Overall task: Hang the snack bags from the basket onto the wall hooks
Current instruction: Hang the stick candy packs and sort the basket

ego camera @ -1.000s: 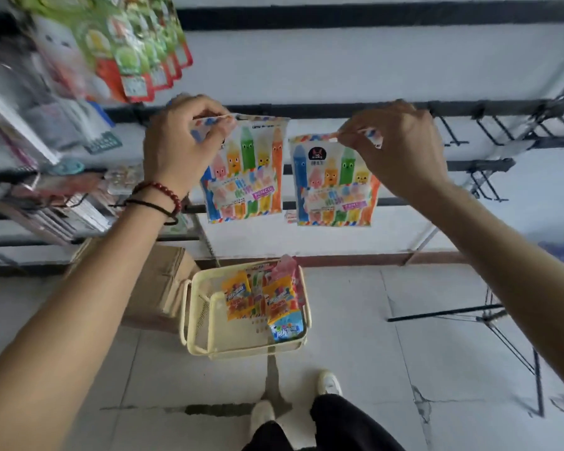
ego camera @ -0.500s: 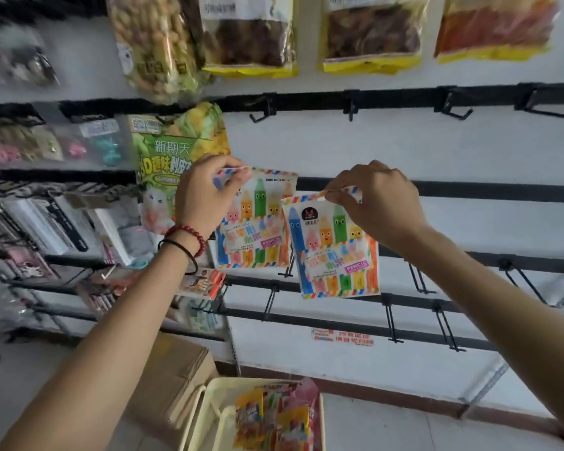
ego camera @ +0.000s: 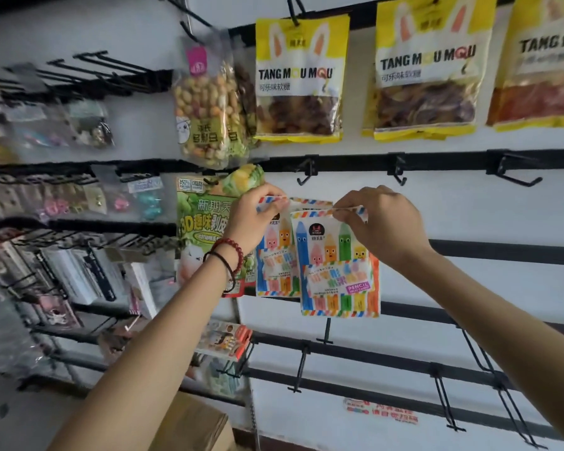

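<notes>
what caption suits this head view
Left hand and right hand pinch two candy bags below empty hooks.

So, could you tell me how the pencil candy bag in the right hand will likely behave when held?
Probably light: the right hand holds the pencil candy bag by a fingertip pinch at its top strip. It seems fairly flat and semi-stiff, hanging straight without folding. Its glossy film may be slippery, so a loose pinch might let it slide.
</notes>
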Demonstrator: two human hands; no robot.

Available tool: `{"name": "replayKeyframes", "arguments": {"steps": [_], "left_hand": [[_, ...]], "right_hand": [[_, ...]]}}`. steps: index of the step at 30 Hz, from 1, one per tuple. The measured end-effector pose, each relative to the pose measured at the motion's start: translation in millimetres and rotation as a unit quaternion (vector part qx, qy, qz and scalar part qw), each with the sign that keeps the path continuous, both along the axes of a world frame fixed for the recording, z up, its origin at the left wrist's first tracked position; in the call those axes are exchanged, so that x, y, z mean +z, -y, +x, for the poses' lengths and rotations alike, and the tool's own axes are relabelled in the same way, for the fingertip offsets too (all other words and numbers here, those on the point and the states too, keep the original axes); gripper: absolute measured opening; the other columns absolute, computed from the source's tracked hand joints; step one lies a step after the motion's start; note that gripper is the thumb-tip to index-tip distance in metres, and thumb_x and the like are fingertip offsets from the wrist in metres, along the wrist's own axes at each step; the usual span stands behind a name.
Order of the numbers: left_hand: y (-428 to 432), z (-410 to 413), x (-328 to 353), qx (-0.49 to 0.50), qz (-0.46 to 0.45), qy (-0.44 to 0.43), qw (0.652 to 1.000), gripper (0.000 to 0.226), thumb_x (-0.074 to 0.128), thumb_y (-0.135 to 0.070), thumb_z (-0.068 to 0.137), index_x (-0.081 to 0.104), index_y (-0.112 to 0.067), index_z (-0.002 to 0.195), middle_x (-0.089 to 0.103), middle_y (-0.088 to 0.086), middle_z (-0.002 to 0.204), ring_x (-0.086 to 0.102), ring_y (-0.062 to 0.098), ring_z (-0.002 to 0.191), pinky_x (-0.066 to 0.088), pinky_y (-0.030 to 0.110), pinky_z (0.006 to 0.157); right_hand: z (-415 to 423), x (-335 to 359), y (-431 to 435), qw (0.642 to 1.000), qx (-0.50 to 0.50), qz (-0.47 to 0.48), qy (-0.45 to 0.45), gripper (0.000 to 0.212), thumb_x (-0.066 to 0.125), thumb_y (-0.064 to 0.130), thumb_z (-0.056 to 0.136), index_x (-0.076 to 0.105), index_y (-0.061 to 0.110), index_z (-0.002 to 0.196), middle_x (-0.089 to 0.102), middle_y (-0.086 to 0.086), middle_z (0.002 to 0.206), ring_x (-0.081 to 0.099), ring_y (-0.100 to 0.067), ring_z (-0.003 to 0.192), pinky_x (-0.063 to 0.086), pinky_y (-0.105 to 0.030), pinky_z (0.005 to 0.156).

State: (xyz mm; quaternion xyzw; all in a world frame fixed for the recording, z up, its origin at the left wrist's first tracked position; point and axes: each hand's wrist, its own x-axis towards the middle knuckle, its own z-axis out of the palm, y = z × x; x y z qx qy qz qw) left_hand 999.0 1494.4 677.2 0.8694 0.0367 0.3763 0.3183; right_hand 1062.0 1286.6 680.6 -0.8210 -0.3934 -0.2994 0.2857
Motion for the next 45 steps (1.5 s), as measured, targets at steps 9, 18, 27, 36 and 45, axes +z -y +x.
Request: {"name": "replayKeyframes", "arguments": {"steps": [9,18,27,36,45], "left_hand": [[-15.9,28.4,14.1,-0.034,0.023,0.030,0.999,0.019,0.052,-0.031,0.095,0.062,-0.017,0.101,0.063,-0.009,0.097,0.059,0.006,0.088,0.044,0.013,0.069],[-16.1,36.2,17.6,-0.053,0.032,0.052,0.997,0.007,0.056,-0.030,0.092,0.054,-0.023,0.092,0.054,-0.022,0.075,0.050,-0.014,0.059,0.033,0.005,0.049],[-32.6,41.7,19.3,-0.028,0.010,0.061,0.998,0.011,0.066,-0.025,0.086,0.070,-0.018,0.092,0.064,-0.011,0.086,0.055,-0.005,0.076,0.039,0.007,0.067],[-30.5,30.9,19.3,-0.114,-0.105,0.044,0.987,0.023,0.045,-0.029,0.098,0.065,-0.019,0.099,0.065,-0.012,0.095,0.059,-0.013,0.086,0.044,0.007,0.079],[-23.7,32.5,17.4,-0.014,0.053,0.090,0.994,0.024,0.063,-0.041,0.086,0.063,-0.017,0.089,0.061,-0.007,0.077,0.060,0.025,0.071,0.047,0.039,0.062]], "right_hand": [[12.0,9.5,-18.5,0.999,-0.031,0.024,-0.021,0.017,0.060,0.033,0.089,0.068,0.027,0.102,0.069,0.004,0.102,0.048,-0.008,0.082,0.036,-0.025,0.063],[21.1,13.7,-34.4,0.998,-0.009,0.047,-0.047,0.015,0.063,0.033,0.086,0.069,0.026,0.098,0.070,0.006,0.104,0.057,-0.008,0.081,0.041,-0.018,0.051],[25.9,18.7,-49.5,0.993,0.006,0.087,-0.075,0.009,0.064,0.034,0.085,0.066,0.028,0.092,0.070,0.010,0.097,0.061,-0.009,0.084,0.055,-0.033,0.062],[33.4,19.4,-65.0,0.985,0.030,0.130,-0.105,0.006,0.065,0.038,0.084,0.064,0.033,0.086,0.067,0.014,0.092,0.060,-0.005,0.080,0.056,-0.032,0.062],[38.6,23.1,-74.0,0.977,0.061,0.172,-0.111,0.008,0.069,0.034,0.082,0.062,0.030,0.082,0.065,0.013,0.089,0.060,-0.002,0.076,0.048,-0.013,0.056]]}}
